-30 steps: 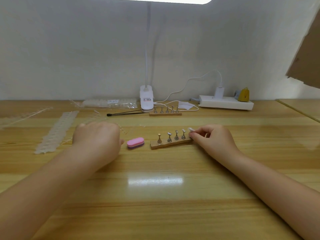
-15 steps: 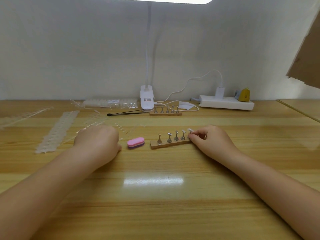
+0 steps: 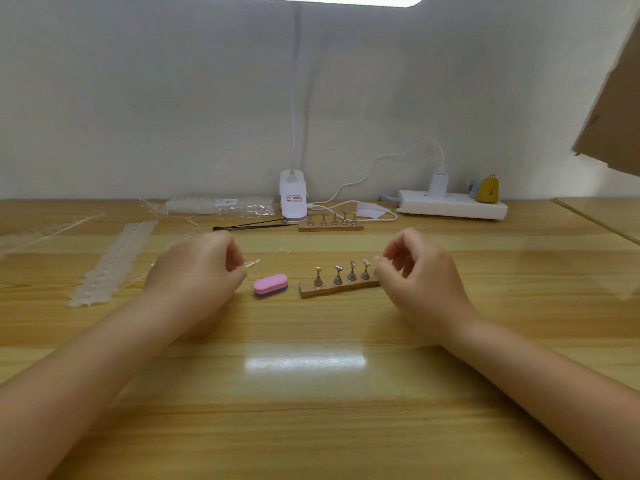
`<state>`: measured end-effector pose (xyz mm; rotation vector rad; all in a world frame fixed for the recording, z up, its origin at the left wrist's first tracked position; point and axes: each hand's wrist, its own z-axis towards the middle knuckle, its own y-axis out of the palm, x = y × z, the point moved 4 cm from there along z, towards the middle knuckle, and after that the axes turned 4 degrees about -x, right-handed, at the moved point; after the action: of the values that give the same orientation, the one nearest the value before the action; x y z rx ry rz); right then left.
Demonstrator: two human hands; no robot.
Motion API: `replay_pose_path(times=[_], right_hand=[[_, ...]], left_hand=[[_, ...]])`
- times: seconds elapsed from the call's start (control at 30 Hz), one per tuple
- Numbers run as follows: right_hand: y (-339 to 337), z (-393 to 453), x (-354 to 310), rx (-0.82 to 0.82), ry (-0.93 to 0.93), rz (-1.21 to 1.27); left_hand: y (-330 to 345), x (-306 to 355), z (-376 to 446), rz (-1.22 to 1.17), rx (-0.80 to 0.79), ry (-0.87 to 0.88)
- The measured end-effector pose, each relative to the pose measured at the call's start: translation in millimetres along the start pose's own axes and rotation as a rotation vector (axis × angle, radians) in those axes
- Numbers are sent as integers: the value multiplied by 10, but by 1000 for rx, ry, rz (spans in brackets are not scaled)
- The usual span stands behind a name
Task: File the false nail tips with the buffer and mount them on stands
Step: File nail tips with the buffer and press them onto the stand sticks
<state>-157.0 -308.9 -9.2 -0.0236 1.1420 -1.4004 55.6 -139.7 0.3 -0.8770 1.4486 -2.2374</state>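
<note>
Two hands flank your wooden stand base [image 3: 341, 288], pink buffer [image 3: 270, 286] between.
Your right hand [image 3: 420, 275] pinches a nail tip [image 3: 375, 260]; left hand [image 3: 197, 268] curls round clear strip [image 3: 252, 264].

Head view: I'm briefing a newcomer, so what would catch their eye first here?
The two hands, left hand and right hand, raised over the wooden desk. Between them lie the pink buffer and a wooden stand strip with metal pegs. Behind, a white clip lamp stands at the wall.

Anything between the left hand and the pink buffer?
Nothing visible. The buffer lies on bare table just right of the left hand, which pinches a clear strip; the wooden stand sits beyond it.
</note>
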Motion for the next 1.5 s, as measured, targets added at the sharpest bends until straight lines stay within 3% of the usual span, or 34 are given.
replay_pose_path(times=[0.07, 0.13, 0.23, 0.33, 0.57, 0.63, 0.73, 0.8, 0.87, 1.03, 1.17, 1.23, 1.33, 1.5], right_hand=[[94, -74, -134, -102, 7, 148], [199, -134, -220, -220, 61, 342], [324, -201, -273, -386, 164, 569], [341, -216, -278, -383, 238, 680], [325, -237, -265, -338, 289, 698], [334, -248, -260, -353, 305, 688], [338, -247, -233, -352, 340, 700], [346, -239, -220, -346, 364, 719], [352, -231, -204, -335, 370, 715], [355, -208, -147, -346, 377, 762], [379, -190, -160, -391, 334, 860], [388, -177, -152, -396, 327, 912], [394, -163, -134, -404, 341, 965], [410, -161, -128, -437, 388, 1039]], left_hand=[[-25, 114, -54, -471, -10, -25], [42, 308, -154, -941, -153, -62], [168, 511, -310, -1155, -258, -67], [207, 579, -389, -1188, -222, -32], [239, 599, -432, -1083, -209, 4], [156, 612, -462, -848, -67, 163], [26, 737, -559, -260, 216, 617], [38, 773, -609, -58, 278, 742], [13, 748, -586, -37, 301, 702], [50, 433, -320, -149, 207, 263], [122, 151, -143, -17, 115, 38], [144, 127, -133, 111, 139, 26], [145, 251, -174, 120, 195, 173], [249, 317, -215, 216, 26, 267]])
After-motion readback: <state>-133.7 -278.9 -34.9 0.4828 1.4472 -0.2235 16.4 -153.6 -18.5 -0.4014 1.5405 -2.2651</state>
